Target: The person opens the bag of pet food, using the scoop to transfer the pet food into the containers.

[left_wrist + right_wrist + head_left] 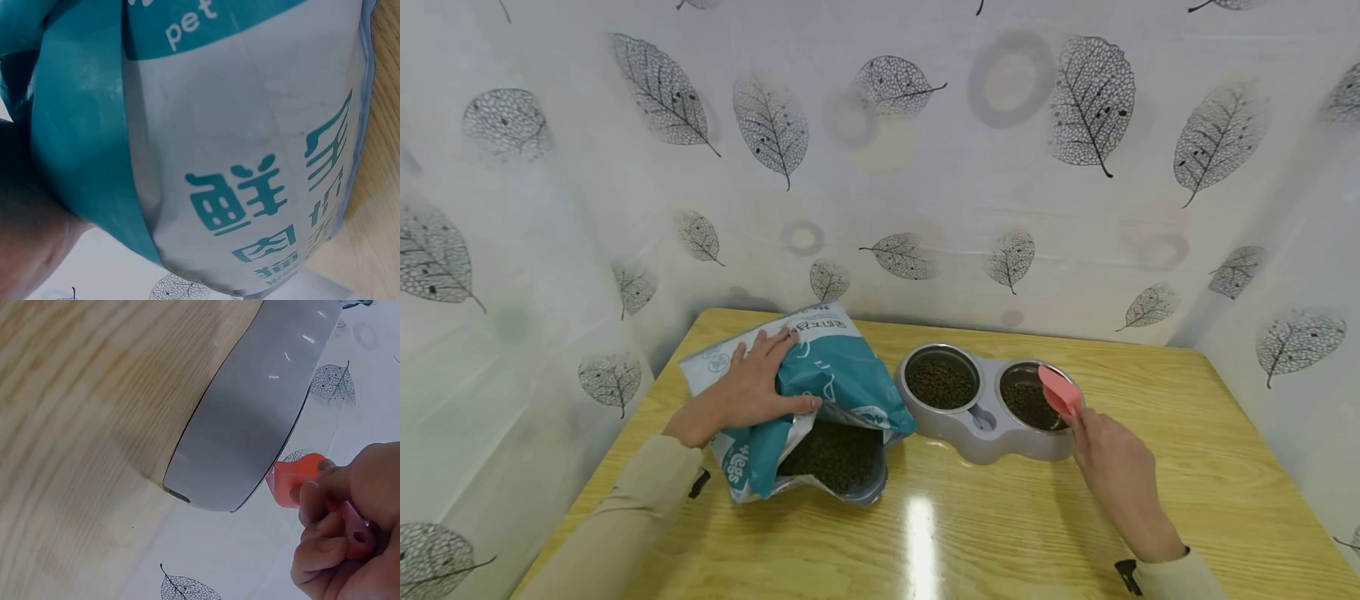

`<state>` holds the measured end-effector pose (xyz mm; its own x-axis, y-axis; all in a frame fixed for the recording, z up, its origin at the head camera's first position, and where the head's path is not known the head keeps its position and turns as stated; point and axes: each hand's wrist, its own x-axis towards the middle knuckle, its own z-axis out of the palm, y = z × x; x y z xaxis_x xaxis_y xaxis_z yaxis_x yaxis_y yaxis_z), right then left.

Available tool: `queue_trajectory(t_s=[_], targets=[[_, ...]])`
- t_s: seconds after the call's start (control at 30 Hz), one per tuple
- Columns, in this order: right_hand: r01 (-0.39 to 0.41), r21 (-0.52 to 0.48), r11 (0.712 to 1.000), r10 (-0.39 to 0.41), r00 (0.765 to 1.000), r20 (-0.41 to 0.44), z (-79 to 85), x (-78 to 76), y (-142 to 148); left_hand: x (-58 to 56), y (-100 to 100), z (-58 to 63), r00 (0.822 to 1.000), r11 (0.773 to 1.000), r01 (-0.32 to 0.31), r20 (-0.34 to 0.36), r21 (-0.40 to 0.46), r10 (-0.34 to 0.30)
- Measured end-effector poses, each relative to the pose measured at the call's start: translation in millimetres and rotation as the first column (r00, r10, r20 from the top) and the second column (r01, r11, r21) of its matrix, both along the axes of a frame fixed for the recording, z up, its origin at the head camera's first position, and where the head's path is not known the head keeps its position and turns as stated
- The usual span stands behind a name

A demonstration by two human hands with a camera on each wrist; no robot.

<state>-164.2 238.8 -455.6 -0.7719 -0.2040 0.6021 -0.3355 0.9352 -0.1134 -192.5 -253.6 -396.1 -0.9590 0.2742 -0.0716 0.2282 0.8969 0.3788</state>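
My left hand (752, 389) lies on a teal and white pet food bag (857, 362), fingers spread over its top, thumb stretched beside the opening. Brown kibble (835, 454) shows in the bag's mouth, which faces the table's front. In the left wrist view the bag's printed side (206, 125) fills most of the picture. My right hand (1116, 471) grips a pink scoop (1060, 392) by its handle. The scoop is tipped over the right steel bowl (1055, 365) of a grey double feeder (981, 446). Kibble lies in that bowl and in the left bowl (917, 357).
Everything stands on a wood-grain table (1000, 533). The feeder sits just right of the bag, close to its corner. Behind and at both sides hangs a pale curtain (955, 183) with a leaf print.
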Motion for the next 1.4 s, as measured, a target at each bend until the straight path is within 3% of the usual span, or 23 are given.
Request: queue_trajectory(t_s=[0.1,0.2,0.3,0.37,0.43,0.5,0.57,0.67,0.73,0.83,0.9,1.0,1.23,1.3,1.4], targets=[[0.003,0.018,1.000,-0.002,0.999,-0.040,-1.1,0.2,1,0.0,0,0.2,1.000,1.000,-0.001,0.003,0.001,0.001],[0.001,-0.038,0.999,-0.001,1.000,-0.008,1.0,0.8,0,0.0,0,0.0,1.000,1.000,-0.001,0.004,0.000,0.001],[-0.021,-0.201,0.979,0.049,0.990,0.135,7.0,2.8,-4,0.0,0,0.3,1.000,1.000,-0.001,0.004,-0.004,0.001],[-0.034,-0.352,0.935,0.138,0.952,0.275,12.8,5.2,-7,0.2,0,0.5,1.000,1.000,-0.001,0.002,-0.006,0.001],[-0.044,-0.505,0.862,0.280,0.872,0.401,18.9,8.4,-11,0.3,0,0.6,1.000,1.000,-0.003,0.000,-0.008,0.003],[-0.067,-0.626,0.777,0.443,0.765,0.467,23.9,11.5,-15,0.5,0,0.7,1.000,1.000,-0.004,0.000,-0.009,0.004],[-0.115,-0.728,0.676,0.610,0.641,0.466,27.2,14.0,-20,0.8,0,0.5,1.000,1.000,-0.004,0.001,-0.006,0.004],[-0.191,-0.812,0.552,0.776,0.473,0.416,28.7,17.9,-33,1.2,0,0.3,1.000,1.000,-0.003,0.002,-0.004,0.003],[-0.220,-0.836,0.503,0.829,0.394,0.396,28.4,20.5,-44,1.2,-1,-0.1,1.000,1.000,-0.002,0.000,-0.001,0.002],[-0.247,-0.834,0.494,0.851,0.334,0.405,26.9,24.5,-64,1.3,-1,0.2,1.000,1.000,-0.004,-0.004,0.003,0.004],[-0.258,-0.814,0.521,0.839,0.329,0.433,25.3,26.8,-78,1.3,-1,0.3,1.000,1.000,-0.004,-0.006,0.005,0.004],[-0.282,-0.771,0.571,0.810,0.343,0.475,23.0,30.0,-99,1.2,-1,-0.2,1.000,1.000,-0.002,-0.008,0.006,0.002],[-0.326,-0.636,0.700,0.712,0.395,0.581,20.9,36.7,-138,-0.4,1,-0.8,1.000,1.000,-0.002,-0.010,0.002,0.002],[-0.342,-0.594,0.728,0.683,0.437,0.586,21.3,39.3,-147,-0.8,0,-1.0,1.000,1.000,-0.004,-0.007,0.004,0.004],[-0.406,-0.492,0.770,0.636,0.554,0.538,22.1,44.9,-160,-0.7,0,-1.3,1.000,1.000,-0.004,0.000,0.008,0.004]])
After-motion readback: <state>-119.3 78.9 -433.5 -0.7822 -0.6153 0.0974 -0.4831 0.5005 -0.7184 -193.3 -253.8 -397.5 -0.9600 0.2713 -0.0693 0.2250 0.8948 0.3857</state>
